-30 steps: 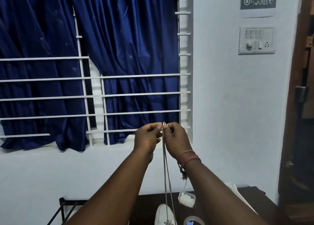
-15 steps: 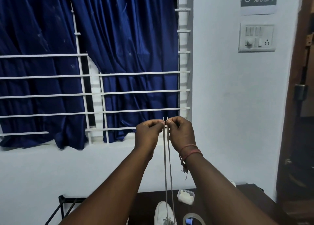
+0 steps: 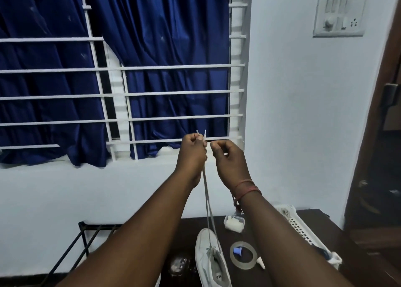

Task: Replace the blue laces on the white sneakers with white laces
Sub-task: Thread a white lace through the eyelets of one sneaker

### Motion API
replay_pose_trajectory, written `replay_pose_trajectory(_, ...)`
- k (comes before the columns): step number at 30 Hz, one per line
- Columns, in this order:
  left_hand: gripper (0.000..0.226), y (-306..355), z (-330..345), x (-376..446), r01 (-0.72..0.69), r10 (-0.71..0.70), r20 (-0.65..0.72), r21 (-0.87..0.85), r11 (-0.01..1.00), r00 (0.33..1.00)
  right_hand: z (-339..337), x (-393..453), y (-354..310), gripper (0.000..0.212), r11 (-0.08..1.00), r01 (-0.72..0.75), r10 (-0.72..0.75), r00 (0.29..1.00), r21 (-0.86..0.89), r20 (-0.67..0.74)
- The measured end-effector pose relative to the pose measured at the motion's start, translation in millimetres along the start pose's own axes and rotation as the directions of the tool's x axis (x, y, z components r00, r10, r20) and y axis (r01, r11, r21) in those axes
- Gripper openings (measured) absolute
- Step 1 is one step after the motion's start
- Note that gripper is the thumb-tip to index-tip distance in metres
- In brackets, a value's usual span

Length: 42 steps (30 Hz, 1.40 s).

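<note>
A white sneaker lies on the dark table, toe pointing away from me. Two strands of its white lace run taut from the eyelets straight up to my raised hands. My left hand pinches both lace ends, whose tips stick out above its fingers. Just to the right, my right hand is apart from the lace, fingers curled and holding nothing; a red thread circles that wrist.
On the table near the shoe are a ring of clear tape around a blue cap, a small white box, a white perforated basket and a glass object. A black metal rack stands left. Barred window and blue curtain lie ahead.
Both lace ends, held one in each hand before, are now together in my left hand. My right hand has let go and moved slightly right. The view has tilted down.
</note>
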<state>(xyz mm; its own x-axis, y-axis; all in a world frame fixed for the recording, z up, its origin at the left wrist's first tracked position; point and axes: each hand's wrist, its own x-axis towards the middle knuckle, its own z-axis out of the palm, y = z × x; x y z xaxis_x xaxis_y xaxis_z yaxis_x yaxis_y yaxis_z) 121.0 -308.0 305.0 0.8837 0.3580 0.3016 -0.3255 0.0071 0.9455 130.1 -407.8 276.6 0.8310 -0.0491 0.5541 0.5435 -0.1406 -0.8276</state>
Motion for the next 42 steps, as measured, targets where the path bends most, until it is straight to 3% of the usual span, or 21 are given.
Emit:
replay_pose_trajectory(3,0.027,3.9,1.4,2.0,0.028,-0.028,0.004,-0.138,0.990,1.000,-5.2,-39.3,49.5,0.015,0.992,-0.111,0.121,0.978,-0.068,0.171)
replay_pose_trajectory(6,0.026,1.9,0.8,3.5,0.036,-0.032,0.025,-0.195,0.980,0.999,-7.6,-88.9,106.1,0.019,0.938,-0.307,0.343,0.884,-0.159,0.317)
replay_pose_trajectory(8,0.024,0.1,3.6,4.0,0.046,-0.039,0.035,-0.241,0.969,0.999,-3.9,-117.4,138.5,0.021,0.881,-0.428,0.473,0.806,-0.201,0.355)
replay_pose_trajectory(10,0.020,0.0,9.0,2.8,0.070,-0.058,0.047,-0.319,0.945,0.997,2.9,-134.5,160.9,0.020,0.842,-0.517,0.537,0.774,-0.156,0.335)
replay_pose_trajectory(18,0.021,-5.7,32.4,-3.8,0.293,-0.149,0.295,-0.536,0.792,0.944,23.1,-133.6,178.7,0.012,0.785,-0.618,0.605,0.758,-0.026,0.243)
replay_pose_trajectory(21,0.020,-16.5,22.1,-6.3,0.345,-0.138,0.393,-0.524,0.779,0.909,22.9,-125.4,184.8,0.014,0.805,-0.586,0.587,0.766,-0.089,0.262)
replay_pose_trajectory(23,0.014,-35.0,9.7,-7.3,0.353,-0.166,0.413,-0.434,0.829,0.896,22.9,-120.4,187.4,0.023,0.811,-0.560,0.584,0.765,-0.170,0.270)
replay_pose_trajectory(25,0.008,-62.9,-4.1,-7.8,0.347,-0.247,0.317,-0.314,0.884,0.916,22.4,-118.2,192.6,0.032,0.817,-0.514,0.574,0.773,-0.263,0.271)
replay_pose_trajectory(27,0.012,-101.6,-19.3,-2.8,0.411,-0.385,0.147,-0.261,0.873,0.911,21.5,-117.9,196.8,0.028,0.784,-0.488,0.600,0.754,-0.384,0.267)
replay_pose_trajectory(28,0.017,-123.2,-28.5,-0.2,0.482,-0.487,0.060,-0.281,0.830,0.872,21.2,-117.7,196.8,0.027,0.777,-0.450,0.593,0.758,-0.441,0.271)
replay_pose_trajectory(31,0.022,-174.6,-54.9,-2.4,0.617,-0.746,-0.115,-0.488,0.618,0.656,21.6,-112.6,199.4,0.015,0.751,-0.466,0.639,0.692,-0.468,0.336)
replay_pose_trajectory(33,0.022,-193.0,-70.3,-14.1,0.686,-0.794,-0.272,-0.401,0.607,0.544,18.5,-108.4,194.4,0.012,0.716,-0.408,0.659,0.663,-0.567,0.355)
replay_pose_trajectory(34,0.026,-191.9,-70.0,-24.2,0.756,-0.767,-0.309,-0.183,0.628,0.562,16.6,-106.8,193.7,0.011,0.700,-0.398,0.659,0.681,-0.593,0.321)
replay_pose_trajectory(35,0.032,-203.9,-74.1,-28.2,0.754,-0.681,-0.419,0.013,0.656,0.600,14.6,-105.8,195.3,0.015,0.668,-0.219,0.617,0.697,-0.711,0.365)
replay_pose_trajectory(36,0.036,-217.5,-80.8,-31.1,0.712,-0.642,-0.406,0.031,0.701,0.650,13.7,-103.0,199.7,0.018,0.633,-0.205,0.639,0.682,-0.747,0.355)
replay_pose_trajectory(37,0.044,-223.2,-84.4,-36.8,0.695,-0.629,-0.352,0.096,0.713,0.693,13.8,-100.1,201.6,0.020,0.619,-0.199,0.647,0.677,-0.760,0.350)
replay_pose_trajectory(39,0.063,-230.2,-80.6,-44.5,0.590,-0.552,-0.222,0.427,0.685,0.803,16.0,-95.7,204.5,0.024,0.630,-0.225,0.643,0.688,-0.743,0.337)
replay_pose_trajectory(41,0.053,-228.1,-77.5,-55.5,0.276,-0.386,0.027,0.653,0.705,0.922,17.8,-95.9,200.0,0.028,0.636,-0.111,0.562,0.745,-0.764,0.359)
replay_pose_trajectory(42,0.039,-226.7,-75.5,-60.3,0.172,-0.342,0.130,0.671,0.721,0.931,18.5,-95.0,199.3,0.026,0.627,-0.047,0.518,0.770,-0.778,0.372)
